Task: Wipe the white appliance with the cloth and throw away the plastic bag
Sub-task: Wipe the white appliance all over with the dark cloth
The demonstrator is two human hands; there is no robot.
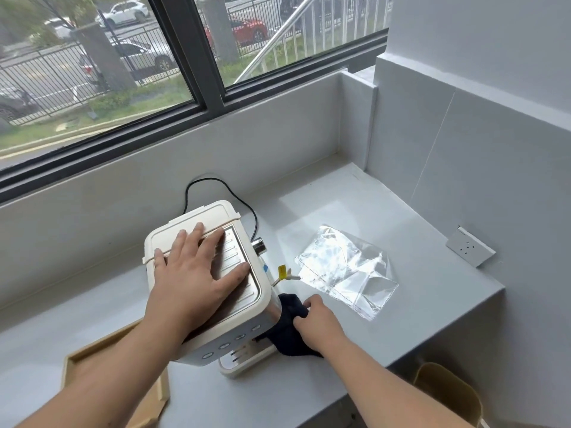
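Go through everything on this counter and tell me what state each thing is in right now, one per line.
White appliance: upright, lid shut, cord attached.
Left hand: flat on the appliance's top.
Right hand: pressing the dark cloth against the appliance's right side.
Plastic bag: lying flat on the counter, untouched.
Wooden tray: on the counter, partly hidden.
Bin: open, below the counter edge.

Left hand (197,273) steadies appliance (247,316); right hand (318,325) presses cloth (287,332).

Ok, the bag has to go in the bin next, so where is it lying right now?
The plastic bag lies flat on the grey counter, right of the white appliance and just beyond the right hand holding the dark cloth.
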